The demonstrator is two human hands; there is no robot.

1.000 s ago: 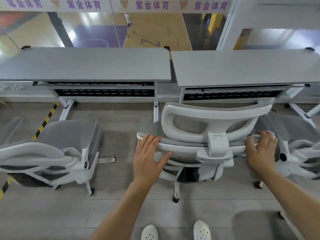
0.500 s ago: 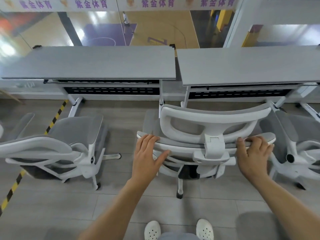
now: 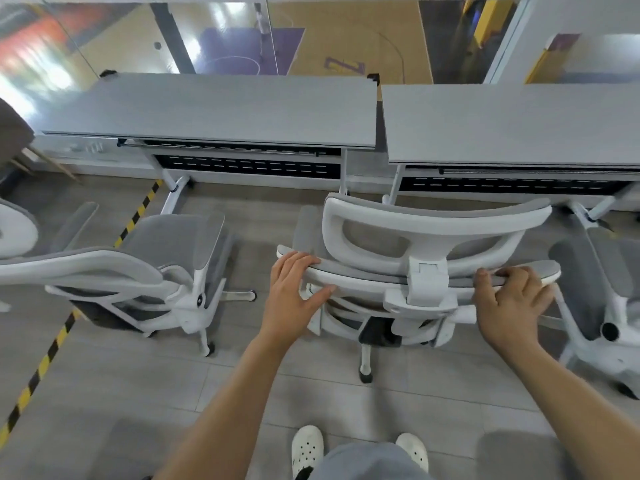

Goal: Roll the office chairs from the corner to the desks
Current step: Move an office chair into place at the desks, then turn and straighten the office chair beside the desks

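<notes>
Nearest the camera, two white clogs [image 3: 307, 449] are standing on the grey floor tiles [image 3: 114, 403], toes pointing toward the desks. Both bare forearms are reaching forward from there to the middle chair [image 3: 419, 271], a grey and white office chair seen from behind.

The left hand [image 3: 294, 292] is grasping the left end of the chair's backrest rim: its fingers are curling over the top edge and its thumb is pressing against the white frame below. The right hand [image 3: 512, 303] is gripping the right end of the same rim, fingers hooked over the grey padding (the thumb is hidden from here). The chair's headrest [image 3: 433, 220] is arching just beyond the hands, and one caster leg is showing below the seat.

This chair is standing in front of the gap between the two desks, its headrest close to the near edge of the right desk [image 3: 512, 123]. A second chair [image 3: 145, 271] is sitting to the left, turned sideways, near the left desk [image 3: 214, 109]. A third chair [image 3: 602, 299] is partly showing at the right edge. A yellow and black striped tape line [image 3: 52, 348] is running diagonally across the floor on the left.

Beyond the desks, a glass wall [image 3: 346, 39] is giving a view of a sports court with purple markings.
</notes>
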